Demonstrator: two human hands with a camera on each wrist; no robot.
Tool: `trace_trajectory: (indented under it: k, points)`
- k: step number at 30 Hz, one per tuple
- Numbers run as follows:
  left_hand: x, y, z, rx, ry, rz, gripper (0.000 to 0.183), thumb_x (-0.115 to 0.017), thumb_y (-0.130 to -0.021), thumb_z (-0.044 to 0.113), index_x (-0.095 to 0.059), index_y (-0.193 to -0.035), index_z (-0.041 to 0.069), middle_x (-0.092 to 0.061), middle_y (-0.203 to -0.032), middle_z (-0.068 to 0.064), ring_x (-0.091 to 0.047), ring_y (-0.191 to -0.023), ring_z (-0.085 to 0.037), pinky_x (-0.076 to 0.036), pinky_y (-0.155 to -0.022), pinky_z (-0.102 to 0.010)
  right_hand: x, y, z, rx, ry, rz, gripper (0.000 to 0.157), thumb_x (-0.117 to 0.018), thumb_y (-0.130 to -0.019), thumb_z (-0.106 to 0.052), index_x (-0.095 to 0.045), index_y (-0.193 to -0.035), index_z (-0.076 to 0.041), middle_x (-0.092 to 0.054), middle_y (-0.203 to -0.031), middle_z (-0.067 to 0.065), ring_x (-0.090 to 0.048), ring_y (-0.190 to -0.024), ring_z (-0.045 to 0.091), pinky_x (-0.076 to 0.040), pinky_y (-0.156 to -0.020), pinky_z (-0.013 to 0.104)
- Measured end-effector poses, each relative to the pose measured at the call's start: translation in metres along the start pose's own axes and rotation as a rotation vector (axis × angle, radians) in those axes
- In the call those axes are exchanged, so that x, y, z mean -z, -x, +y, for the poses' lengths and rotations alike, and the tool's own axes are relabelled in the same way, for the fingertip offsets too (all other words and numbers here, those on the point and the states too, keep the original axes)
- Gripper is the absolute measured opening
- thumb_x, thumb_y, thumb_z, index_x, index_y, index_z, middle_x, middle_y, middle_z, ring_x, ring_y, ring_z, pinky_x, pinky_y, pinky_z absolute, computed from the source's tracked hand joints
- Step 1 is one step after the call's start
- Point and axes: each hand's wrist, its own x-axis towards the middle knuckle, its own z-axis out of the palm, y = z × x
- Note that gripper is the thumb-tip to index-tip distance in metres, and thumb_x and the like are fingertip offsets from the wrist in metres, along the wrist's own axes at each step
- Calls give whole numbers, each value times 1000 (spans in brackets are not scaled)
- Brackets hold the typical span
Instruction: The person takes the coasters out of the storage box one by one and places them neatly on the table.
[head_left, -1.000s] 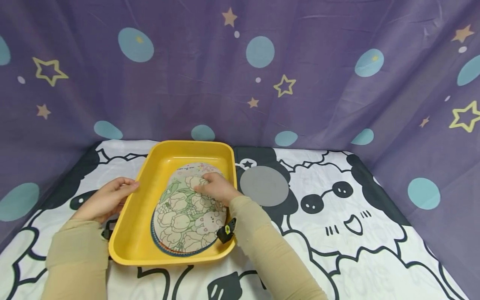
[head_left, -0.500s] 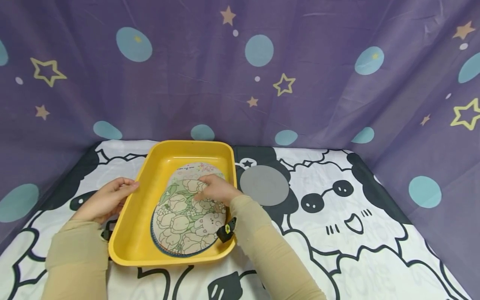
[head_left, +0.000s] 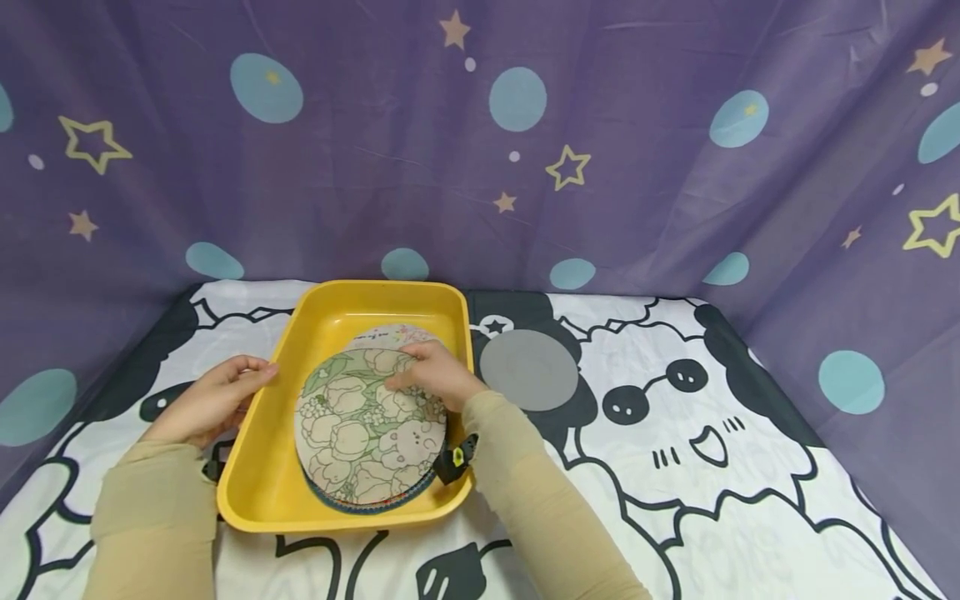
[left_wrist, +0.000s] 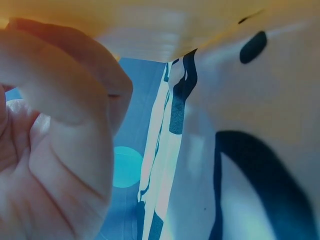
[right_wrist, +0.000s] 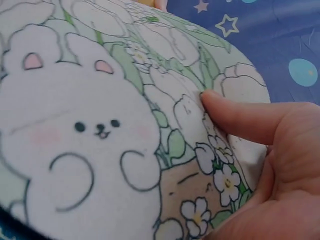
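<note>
A yellow tray (head_left: 258, 492) sits on the patterned cloth in the head view. My left hand (head_left: 213, 400) grips its left rim, thumb on top; the left wrist view shows the curled fingers (left_wrist: 65, 75) beside the tray's underside. Inside the tray, my right hand (head_left: 438, 379) pinches the upper right edge of a round mat (head_left: 348, 433) printed with flowers and a white bunny, the thumb on its face. Behind that mat, a pink-printed round piece (head_left: 386, 336) peeks out at the top. A dark blue edge (head_left: 352, 507) of another round piece shows below it.
Right of the tray, a flat grey disc (head_left: 528, 371) lies on the white cloth (head_left: 750, 542) with black cartoon drawings. A purple curtain (head_left: 420, 167) with stars and dots hangs behind and at both sides.
The flowered mat has shifted left and tilted in my right hand, so its round top edge now stands out against the pink-printed piece. My left hand has stayed on the rim.
</note>
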Motion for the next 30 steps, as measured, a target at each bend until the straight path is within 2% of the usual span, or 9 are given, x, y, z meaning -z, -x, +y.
trace_trajectory:
  k: [3,5,9,14,24,30]
  points:
    - [0,0,1,-11,6,-5,53,-44,-105,41,-32,-128,-5,-66,-94,0,-70,-80,-11,-60,-70,-35,0,2,-1,35,-38,19,30,-70,-88,0,-70,-117,-5,-72,-108,14,-67,-74,14,-58,-73,29]
    - [-1,0,1,-20,12,-7,51,-44,-106,40,-32,-127,-5,-67,-93,1,-71,-80,-11,-60,-70,-35,1,3,-2,60,-59,39,31,-69,-89,-2,-69,-120,-6,-70,-118,11,-67,-83,12,-58,-77,29]
    - [-1,1,1,-33,23,-9,48,-44,-106,38,-33,-126,-4,-67,-92,1,-71,-79,-12,-60,-70,-36,2,6,-3,81,-128,63,35,-67,-91,-3,-67,-125,-9,-70,-122,12,-69,-88,13,-59,-79,32]
    - [-1,1,0,-39,26,-8,47,-43,-106,39,-33,-125,-4,-67,-92,2,-71,-79,-12,-60,-69,-35,1,5,-3,115,-214,85,34,-65,-92,-2,-66,-125,-6,-73,-109,15,-71,-76,14,-60,-74,34]
    - [0,1,0,-32,24,-5,47,-44,-106,39,-33,-124,-2,-69,-94,0,-71,-79,-12,-60,-68,-36,2,4,-3,187,-415,229,31,-66,-90,-1,-66,-122,0,-72,-93,1,-69,-72,12,-59,-67,28]
    - [1,0,0,-36,17,-4,47,-44,-105,40,-33,-124,-1,-68,-95,1,-71,-80,-12,-60,-69,-36,3,3,-3,236,-555,263,23,-65,-90,3,-68,-112,-3,-71,-85,-1,-69,-70,11,-58,-63,25]
